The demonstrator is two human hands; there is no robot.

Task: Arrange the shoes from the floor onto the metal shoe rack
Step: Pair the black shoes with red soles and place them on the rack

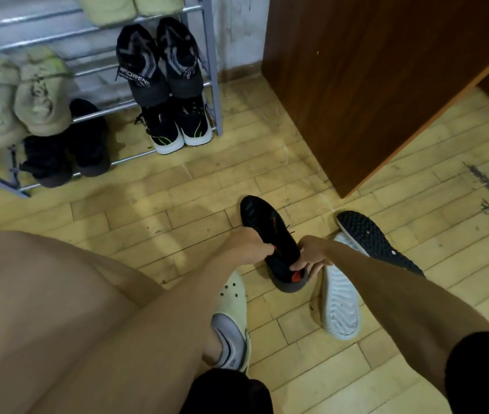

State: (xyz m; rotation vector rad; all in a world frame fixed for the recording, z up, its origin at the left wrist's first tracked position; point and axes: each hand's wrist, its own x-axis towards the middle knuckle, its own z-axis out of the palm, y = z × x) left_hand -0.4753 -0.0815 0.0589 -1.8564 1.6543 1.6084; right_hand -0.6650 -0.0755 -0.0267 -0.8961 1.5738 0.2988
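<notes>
**Q:** Black shoe [267,225] with the red heel tab: location?
**A:** On my feed it lies tilted over the yellow plank floor [177,210], near the lower corner of the brown cabinet [371,85] and well apart from the metal shoe rack [212,70]. I cannot tell whether its heel touches the floor.

**Q:** Grip?
**A:** Left hand [250,245]: fingers curled round the shoe's collar. Right hand [312,255]: fingertips pinching the heel at the red tab.

**Q:** Neighbours?
**A:** A white-soled shoe [340,306] lies sole up, just beside the right hand. A dark studded sole [371,240] lies beyond it. At the rack's lower right corner I see a black pair with white toes [177,130]. On the tier above stand dark high-tops [159,64].
</notes>
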